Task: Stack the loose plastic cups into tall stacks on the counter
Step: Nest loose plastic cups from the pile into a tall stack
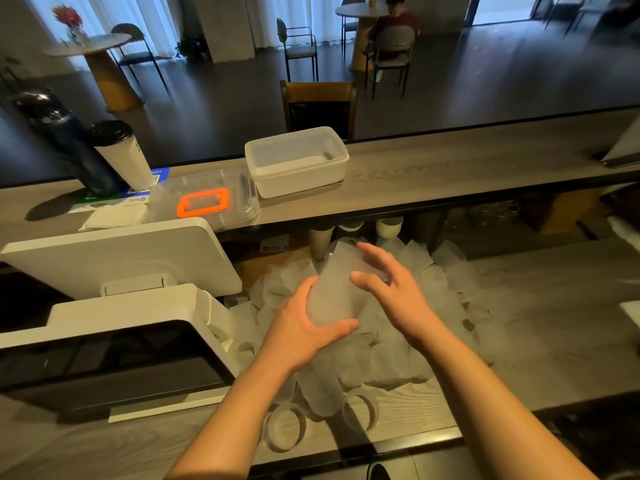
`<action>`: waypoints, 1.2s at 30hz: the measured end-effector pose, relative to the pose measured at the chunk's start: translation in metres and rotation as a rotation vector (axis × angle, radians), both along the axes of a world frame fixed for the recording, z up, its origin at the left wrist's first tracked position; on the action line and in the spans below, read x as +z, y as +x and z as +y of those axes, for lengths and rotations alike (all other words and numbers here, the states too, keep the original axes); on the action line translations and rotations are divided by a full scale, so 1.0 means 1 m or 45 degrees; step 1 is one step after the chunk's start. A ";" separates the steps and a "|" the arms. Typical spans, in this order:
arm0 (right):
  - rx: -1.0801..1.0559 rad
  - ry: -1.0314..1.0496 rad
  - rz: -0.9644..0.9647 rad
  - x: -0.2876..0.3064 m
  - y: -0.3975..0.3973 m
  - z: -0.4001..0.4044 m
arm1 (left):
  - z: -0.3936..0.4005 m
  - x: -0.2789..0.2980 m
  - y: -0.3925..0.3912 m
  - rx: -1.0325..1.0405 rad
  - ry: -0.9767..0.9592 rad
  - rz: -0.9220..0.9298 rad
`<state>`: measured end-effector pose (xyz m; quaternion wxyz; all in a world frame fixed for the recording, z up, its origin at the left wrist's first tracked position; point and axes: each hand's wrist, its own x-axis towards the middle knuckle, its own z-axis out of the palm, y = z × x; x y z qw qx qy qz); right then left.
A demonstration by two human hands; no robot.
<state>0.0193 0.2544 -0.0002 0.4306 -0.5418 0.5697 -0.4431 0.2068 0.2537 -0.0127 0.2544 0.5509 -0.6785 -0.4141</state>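
Many loose cups (398, 362) lie heaped on the tabletop (554, 341) beneath both hands. Left hand (304, 334) grips a frosted cup (334, 292); right hand (391, 289), fingers spread, steadies it. Next, judging: nest another from below.

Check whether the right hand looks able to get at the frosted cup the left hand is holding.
Probably yes. The right hand hovers open beside the cup, fingers already at its upper side, and nothing stands between them. The left hand grips only the lower part.
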 end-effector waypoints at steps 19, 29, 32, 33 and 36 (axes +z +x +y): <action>-0.078 0.135 0.412 -0.069 -0.070 -0.056 | -0.022 -0.024 0.003 0.347 0.144 0.279; 0.315 0.082 1.286 -0.095 -0.072 -0.110 | -0.040 -0.027 -0.013 0.438 0.173 0.299; 0.401 0.047 1.317 -0.104 -0.078 -0.118 | -0.044 -0.031 -0.018 0.470 0.157 0.326; 0.396 0.033 1.304 -0.106 -0.079 -0.119 | -0.044 -0.032 -0.019 0.476 0.155 0.326; 0.359 -0.015 1.261 -0.104 -0.083 -0.121 | -0.044 -0.035 -0.021 0.491 0.154 0.297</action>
